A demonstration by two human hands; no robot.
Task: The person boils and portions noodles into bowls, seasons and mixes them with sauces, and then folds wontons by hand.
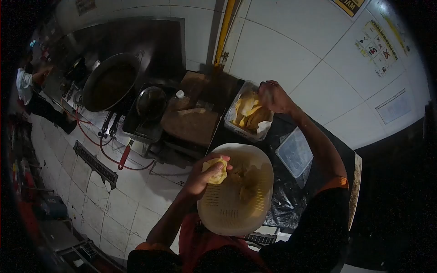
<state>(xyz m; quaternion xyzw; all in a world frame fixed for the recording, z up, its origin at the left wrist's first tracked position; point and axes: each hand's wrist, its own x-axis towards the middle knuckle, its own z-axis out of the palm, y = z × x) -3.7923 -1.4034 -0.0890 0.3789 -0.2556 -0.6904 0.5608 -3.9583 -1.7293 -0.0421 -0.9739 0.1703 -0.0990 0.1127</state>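
Note:
My left hand (207, 175) grips a pale yellow piece of food (215, 171), thumb across it, at the upper left rim of a cream slotted basket (218, 200). Inside the basket lie some yellowish-brown pieces (247, 184), dim and hard to make out. My right hand (274, 97) is closed above the right edge of a clear plastic container (249, 133) filled with yellow and brown pieces (248, 113). What its fingers hold, if anything, is too blurred to tell. A clear lid (295, 152) lies on the black counter covering below my right forearm.
To the left are a large wok (111, 82), a strainer (151, 103) with a red handle, and a brown board (191, 125) with a small white-capped bottle (180, 94). Another person (38, 93) stands at the far left. A yellow pipe (224, 34) runs up the wall.

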